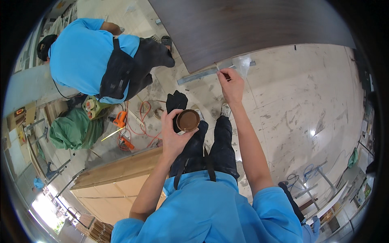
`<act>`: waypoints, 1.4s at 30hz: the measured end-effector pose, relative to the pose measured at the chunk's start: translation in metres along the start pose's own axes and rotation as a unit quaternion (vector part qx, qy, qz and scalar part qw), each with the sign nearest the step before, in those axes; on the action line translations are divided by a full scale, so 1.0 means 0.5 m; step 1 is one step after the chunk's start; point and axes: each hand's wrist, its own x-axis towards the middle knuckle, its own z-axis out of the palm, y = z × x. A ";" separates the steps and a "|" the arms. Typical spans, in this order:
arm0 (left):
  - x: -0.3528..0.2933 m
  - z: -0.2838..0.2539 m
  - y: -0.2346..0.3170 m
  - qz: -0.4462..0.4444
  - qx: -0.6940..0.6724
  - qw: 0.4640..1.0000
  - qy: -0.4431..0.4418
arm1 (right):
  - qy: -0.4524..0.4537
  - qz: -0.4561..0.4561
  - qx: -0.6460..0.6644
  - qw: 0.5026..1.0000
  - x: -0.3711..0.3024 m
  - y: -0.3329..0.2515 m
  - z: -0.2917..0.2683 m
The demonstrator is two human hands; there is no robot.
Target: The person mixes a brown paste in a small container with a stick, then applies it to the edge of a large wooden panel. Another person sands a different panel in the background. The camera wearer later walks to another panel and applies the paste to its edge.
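Observation:
My left hand is curled around a small round cup with brown paint-like stuff inside. Stretched forward, my right hand pinches a thin pale stick, perhaps a fine brush; its kind is too small to tell. The stick's far end is at the near edge of a large dark brown wood-grain panel. A grey metal bar shows below that edge, with a piece of clear plastic near it. Beyond my left hand is a black cloth-like thing.
A person in a blue shirt bends at the left. Near them lie orange power tools, a red hose and a green bag. Large cardboard-coloured boxes stand at my left. Metal frames are at the right.

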 end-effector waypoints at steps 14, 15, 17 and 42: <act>0.007 0.025 0.038 0.016 -0.019 1.000 0.008 | 0.109 0.049 -0.038 0.992 0.061 0.024 -0.069; 0.008 0.026 0.039 0.016 -0.014 1.000 0.008 | 0.059 0.040 -0.035 0.997 0.059 0.023 -0.067; 0.009 0.031 0.044 0.016 -0.015 1.000 0.001 | 0.024 0.008 -0.035 0.999 0.061 0.024 -0.071; 0.023 0.060 0.081 0.009 -0.012 1.000 -0.025 | -0.004 -0.053 -0.019 0.998 0.056 0.006 -0.071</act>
